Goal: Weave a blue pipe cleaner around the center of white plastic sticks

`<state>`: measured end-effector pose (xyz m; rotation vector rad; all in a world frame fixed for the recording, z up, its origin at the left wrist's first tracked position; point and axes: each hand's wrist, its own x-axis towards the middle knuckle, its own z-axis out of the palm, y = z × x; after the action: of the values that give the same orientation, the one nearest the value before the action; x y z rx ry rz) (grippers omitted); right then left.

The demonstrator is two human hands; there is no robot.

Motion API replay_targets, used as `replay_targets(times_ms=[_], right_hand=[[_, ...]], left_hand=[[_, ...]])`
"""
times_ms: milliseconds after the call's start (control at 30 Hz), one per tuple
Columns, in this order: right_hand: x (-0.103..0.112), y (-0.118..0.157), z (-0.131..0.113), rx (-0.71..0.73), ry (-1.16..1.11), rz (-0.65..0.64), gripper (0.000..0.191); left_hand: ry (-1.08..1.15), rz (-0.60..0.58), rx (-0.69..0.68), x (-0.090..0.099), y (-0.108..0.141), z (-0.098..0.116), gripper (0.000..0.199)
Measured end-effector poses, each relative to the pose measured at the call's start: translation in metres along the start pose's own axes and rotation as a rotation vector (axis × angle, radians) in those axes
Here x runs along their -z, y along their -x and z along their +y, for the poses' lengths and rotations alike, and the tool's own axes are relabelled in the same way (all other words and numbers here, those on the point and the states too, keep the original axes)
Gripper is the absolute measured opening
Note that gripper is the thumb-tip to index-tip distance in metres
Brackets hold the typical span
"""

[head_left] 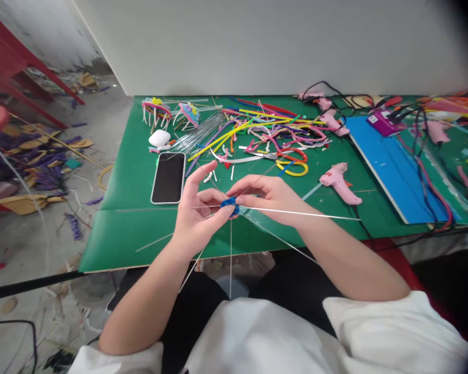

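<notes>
Both hands meet over the front part of the green table. Between their fingertips is a small blue fuzzy piece (230, 204), from which several thin wires fan outward, one of them white (300, 212) and reaching over my right forearm. My left hand (198, 210) pinches the blue piece with thumb and fingers, its index finger raised. My right hand (267, 196) closes on the piece from the other side. Just left of my left hand lies a phone (168, 178). Scissors (292, 160) with red and yellow handles rest beyond my right hand.
Coloured pipe cleaners (257, 127) and loose wires (203, 132) are heaped behind the hands. Two small decorated pieces (156, 110) stand back left near a white case (159, 137). A pink glue gun (340, 183), blue board (390, 171) and black cables are at right.
</notes>
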<state>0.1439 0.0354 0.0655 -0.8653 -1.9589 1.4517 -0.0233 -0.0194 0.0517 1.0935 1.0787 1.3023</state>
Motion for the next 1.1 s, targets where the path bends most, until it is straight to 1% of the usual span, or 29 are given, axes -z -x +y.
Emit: replay_targets(times_ms=[100, 167, 267, 333, 467, 567, 633, 667, 700, 800, 833, 867, 900, 967, 1100], right_hand=[[-0.002, 0.002, 0.004, 0.039, 0.076, 0.084, 0.019], [0.0, 0.003, 0.005, 0.135, 0.183, 0.122, 0.015], [0.003, 0.004, 0.007, 0.313, 0.292, 0.127, 0.011], [0.004, 0.005, 0.007, 0.391, 0.325, 0.125, 0.011], [0.005, 0.006, 0.007, 0.444, 0.377, 0.123, 0.014], [0.007, 0.008, 0.008, 0.502, 0.406, 0.121, 0.008], [0.008, 0.009, 0.009, 0.566, 0.408, 0.124, 0.005], [0.009, 0.01, 0.01, 0.6, 0.4, 0.125, 0.005], [0.01, 0.011, 0.01, 0.627, 0.388, 0.128, 0.007], [0.012, 0.015, 0.012, 0.656, 0.325, 0.108, 0.013], [0.013, 0.016, 0.012, 0.65, 0.303, 0.099, 0.015], [0.013, 0.017, 0.012, 0.644, 0.282, 0.092, 0.016], [0.014, 0.019, 0.012, 0.64, 0.261, 0.09, 0.016], [0.015, 0.021, 0.011, 0.631, 0.229, 0.087, 0.017], [0.017, 0.025, 0.006, 0.621, 0.203, 0.06, 0.014]], left_hand=[[-0.102, 0.031, -0.057, 0.0, 0.003, 0.0, 0.071], [-0.158, 0.051, -0.124, -0.002, 0.004, -0.003, 0.067], [-0.202, 0.064, -0.225, -0.004, 0.006, -0.009, 0.061], [-0.223, 0.065, -0.262, -0.005, 0.007, -0.011, 0.059], [-0.265, 0.016, -0.277, -0.006, 0.008, -0.013, 0.057], [-0.287, 0.011, -0.342, -0.005, 0.009, -0.015, 0.056], [-0.361, 0.003, -0.446, -0.004, 0.008, -0.018, 0.057], [-0.423, -0.002, -0.53, -0.003, 0.007, -0.02, 0.058], [-0.495, -0.012, -0.635, -0.001, 0.006, -0.021, 0.059], [-0.693, -0.057, -1.009, 0.005, 0.002, -0.022, 0.062], [-0.739, -0.074, -1.106, 0.007, 0.002, -0.021, 0.063], [-0.777, -0.087, -1.17, 0.008, 0.002, -0.02, 0.062], [-0.805, -0.095, -1.21, 0.009, 0.003, -0.018, 0.06], [-0.846, -0.095, -1.228, 0.009, 0.006, -0.015, 0.052], [-0.906, -0.087, -1.171, 0.009, 0.013, -0.012, 0.035]])
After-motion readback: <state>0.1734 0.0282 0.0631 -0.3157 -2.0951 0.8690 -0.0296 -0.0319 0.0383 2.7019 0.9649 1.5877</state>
